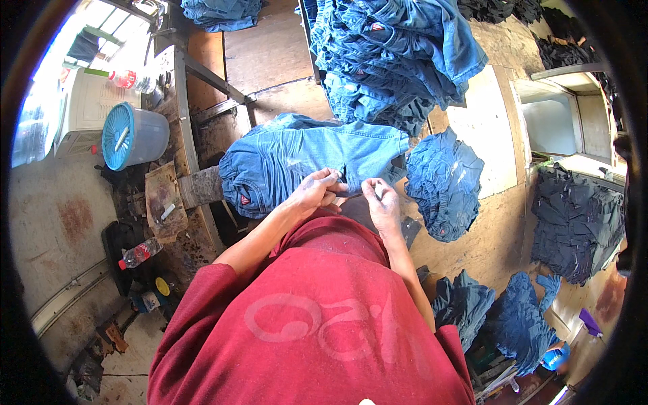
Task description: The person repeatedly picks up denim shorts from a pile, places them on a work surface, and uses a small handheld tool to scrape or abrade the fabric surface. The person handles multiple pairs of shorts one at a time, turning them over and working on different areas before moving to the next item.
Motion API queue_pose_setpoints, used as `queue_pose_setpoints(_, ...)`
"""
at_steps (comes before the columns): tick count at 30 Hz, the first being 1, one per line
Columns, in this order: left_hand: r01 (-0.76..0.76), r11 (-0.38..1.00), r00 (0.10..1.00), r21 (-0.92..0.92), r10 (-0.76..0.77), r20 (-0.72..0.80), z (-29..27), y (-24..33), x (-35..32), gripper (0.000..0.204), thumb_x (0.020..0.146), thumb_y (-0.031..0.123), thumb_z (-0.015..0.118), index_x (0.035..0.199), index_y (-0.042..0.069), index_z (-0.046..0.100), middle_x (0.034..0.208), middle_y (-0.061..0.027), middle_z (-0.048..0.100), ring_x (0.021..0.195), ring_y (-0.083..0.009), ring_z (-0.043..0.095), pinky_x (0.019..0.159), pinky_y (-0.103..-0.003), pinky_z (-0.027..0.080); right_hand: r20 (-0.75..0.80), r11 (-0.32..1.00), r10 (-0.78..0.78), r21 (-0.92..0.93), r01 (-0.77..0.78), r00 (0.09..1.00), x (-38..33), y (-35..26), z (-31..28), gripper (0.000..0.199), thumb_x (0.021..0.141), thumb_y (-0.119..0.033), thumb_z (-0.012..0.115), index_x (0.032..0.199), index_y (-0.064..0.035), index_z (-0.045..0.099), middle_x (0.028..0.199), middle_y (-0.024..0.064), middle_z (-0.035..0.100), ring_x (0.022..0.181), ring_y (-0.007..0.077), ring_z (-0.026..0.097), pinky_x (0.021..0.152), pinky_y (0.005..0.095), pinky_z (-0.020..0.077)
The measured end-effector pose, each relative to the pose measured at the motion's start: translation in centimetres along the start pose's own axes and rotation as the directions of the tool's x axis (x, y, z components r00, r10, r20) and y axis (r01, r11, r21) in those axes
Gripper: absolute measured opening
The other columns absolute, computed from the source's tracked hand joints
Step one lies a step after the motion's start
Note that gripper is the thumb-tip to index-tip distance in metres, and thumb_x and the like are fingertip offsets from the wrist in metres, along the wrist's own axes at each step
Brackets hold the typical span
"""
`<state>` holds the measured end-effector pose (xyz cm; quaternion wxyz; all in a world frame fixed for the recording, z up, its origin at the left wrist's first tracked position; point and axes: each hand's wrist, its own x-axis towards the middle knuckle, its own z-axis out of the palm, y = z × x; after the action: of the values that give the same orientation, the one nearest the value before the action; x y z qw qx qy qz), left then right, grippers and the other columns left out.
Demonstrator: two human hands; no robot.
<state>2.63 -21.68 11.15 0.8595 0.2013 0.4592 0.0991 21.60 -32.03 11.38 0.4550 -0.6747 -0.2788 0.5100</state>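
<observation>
A pair of blue denim pants (290, 152) lies stretched sideways in front of me over a narrow board (201, 187). Its gathered waistband, with a small red triangular patch, is at the left. My left hand (316, 192) is closed, pinching the near edge of the denim between thumb and fingers. Just to its right, my right hand (383, 208) has its fingers curled beside the leg end of the pants. A small whitish piece (379, 191) shows between those fingers; its kind is unclear.
A tall denim pile (398, 54) stands beyond the pants, and a crumpled denim garment (444, 182) lies right of them. Dark garments (577, 223) are stacked far right. At left are a lidded bucket (138, 138), a metal frame bar (212, 79) and a bottle (140, 254).
</observation>
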Motion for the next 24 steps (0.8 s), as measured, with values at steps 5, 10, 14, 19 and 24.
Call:
queue_pose_setpoints(5,-0.036,0.976,0.999,0.215,0.031,0.027,0.7,0.8,-0.4,0.021,0.109,0.030,0.063,0.116,0.010,0.061,0.093,-0.0009,0.072,0.058,-0.0047,0.054,0.061,-0.027,0.057,0.012,0.970,-0.140,-0.200,0.140,0.990,-0.6,-3.0,0.9,0.019,0.102,-0.019,0.073,0.106,-0.0003,0.074,0.079,-0.0044,0.065,0.070,0.0033,0.050,0.058,0.0258,0.0425)
queue_pose_setpoints(10,-0.077,0.952,0.992,0.297,0.102,-0.071,1.9,0.1,-0.4,0.012,0.105,0.022,0.070,0.106,0.010,0.067,0.087,0.0077,0.065,0.067,-0.0013,0.051,0.058,-0.020,0.040,-0.025,0.884,-0.135,-0.455,0.109,0.990,-0.9,-4.2,1.9,0.020,0.094,-0.022,0.077,0.104,-0.0046,0.079,0.091,0.0159,0.080,0.085,0.0307,0.080,0.073,0.0381,0.0604)
queue_pose_setpoints(14,-0.189,0.928,0.975,0.322,0.215,-0.048,1.8,-0.7,-0.4,0.011,0.105,0.018,0.070,0.105,0.008,0.066,0.091,0.0068,0.067,0.075,-0.0011,0.055,0.065,-0.020,0.043,-0.046,0.786,-0.164,-0.610,0.102,0.985,-1.0,-4.2,2.0,0.021,0.091,-0.026,0.079,0.103,-0.0092,0.080,0.091,0.0146,0.080,0.084,0.0331,0.079,0.073,0.0398,0.0604)
queue_pose_setpoints(19,-0.294,0.878,0.943,0.378,0.331,-0.038,1.6,-1.5,0.0,0.013,0.106,0.017,0.068,0.106,0.004,0.064,0.093,0.0039,0.068,0.082,-0.0028,0.058,0.073,-0.021,0.049,-0.003,0.845,-0.181,-0.512,0.154,0.984,-0.4,-3.3,1.7,0.018,0.092,-0.024,0.077,0.101,-0.0077,0.080,0.083,0.0133,0.078,0.075,0.0264,0.077,0.069,0.0385,0.0580)
queue_pose_setpoints(24,-0.289,0.880,0.944,0.378,0.328,-0.043,1.8,-1.7,-0.2,0.015,0.108,0.019,0.065,0.106,0.004,0.062,0.090,0.0022,0.067,0.074,-0.0040,0.056,0.070,-0.022,0.051,0.034,0.994,-0.020,-0.106,0.023,0.999,0.6,-1.2,1.2,0.018,0.096,-0.018,0.074,0.096,-0.0002,0.076,0.078,-0.0022,0.069,0.070,0.0078,0.059,0.066,0.0288,0.0490)
